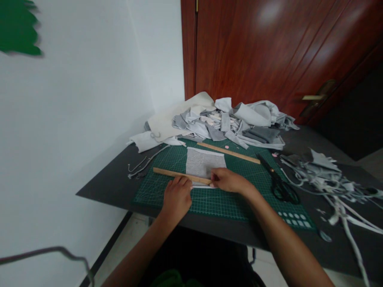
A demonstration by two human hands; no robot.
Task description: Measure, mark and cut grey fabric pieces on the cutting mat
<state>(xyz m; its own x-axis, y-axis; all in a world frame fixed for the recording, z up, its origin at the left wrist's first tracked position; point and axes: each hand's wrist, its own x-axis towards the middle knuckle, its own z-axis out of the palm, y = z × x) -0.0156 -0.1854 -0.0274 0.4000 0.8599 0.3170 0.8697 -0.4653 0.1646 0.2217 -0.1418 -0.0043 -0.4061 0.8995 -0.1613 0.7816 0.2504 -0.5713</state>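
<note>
A grey cloth [205, 162] lies flat on a green mat [239, 201] that covers the middle of a dark table [107, 187]. A wooden ruler [167, 172] lies across the near edge of the cloth, running from the left part of the mat toward the right. The left hand [177, 196] rests palm down on the mat, its fingers pressed on the ruler near its middle; its grip is flat and open, closed round nothing. The right hand [229, 180] sits at the right end of the ruler, at the lower right corner of the cloth, fingers curled down onto ruler and cloth; whether they pinch anything cannot be told. A thin white strip [203, 186] shows just below the ruler between the two hands. A second ruler [229, 153] lies slanted on the mat beyond the cloth, just past its far edge. Black scissors [278, 183] lie on the right side of the mat, apart from the right hand. Behind the mat a heap of scraps [221, 119] in grey and white is piled against the wall and a brown door [269, 52]. To the right, on the table, lies a tangle of trimmings [332, 183]. A grey cord [143, 163] lies on the table left of the mat.
</note>
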